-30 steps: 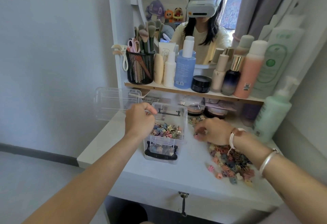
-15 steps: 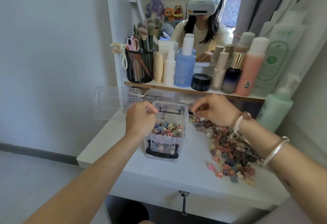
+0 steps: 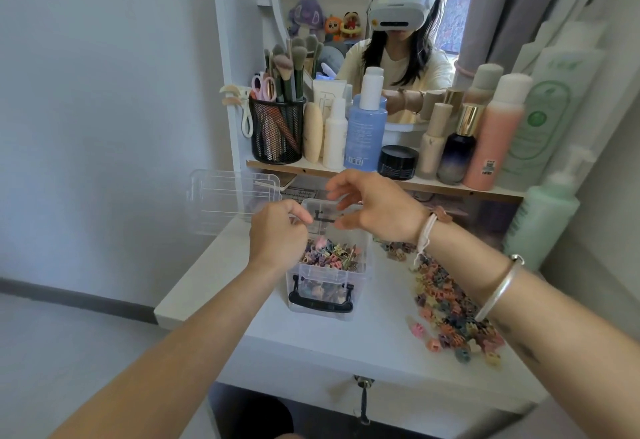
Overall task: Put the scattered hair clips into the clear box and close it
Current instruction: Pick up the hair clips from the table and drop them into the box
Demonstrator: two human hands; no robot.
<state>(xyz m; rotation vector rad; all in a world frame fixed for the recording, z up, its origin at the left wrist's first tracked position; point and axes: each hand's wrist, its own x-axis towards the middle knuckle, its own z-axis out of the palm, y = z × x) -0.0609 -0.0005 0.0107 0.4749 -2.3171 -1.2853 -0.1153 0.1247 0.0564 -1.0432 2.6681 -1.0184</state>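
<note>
Pinching the rim of the clear box (image 3: 329, 277) at 9 o'clock to steady it, the left hand (image 3: 277, 236) lets the open right hand (image 3: 379, 211) above drop in hair clips (image 3: 450, 314) from the pile at 3 o'clock.

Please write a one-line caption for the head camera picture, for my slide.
Left hand grips the open box, right hand hovers above it; many clips lie on the table, lid off.
</note>
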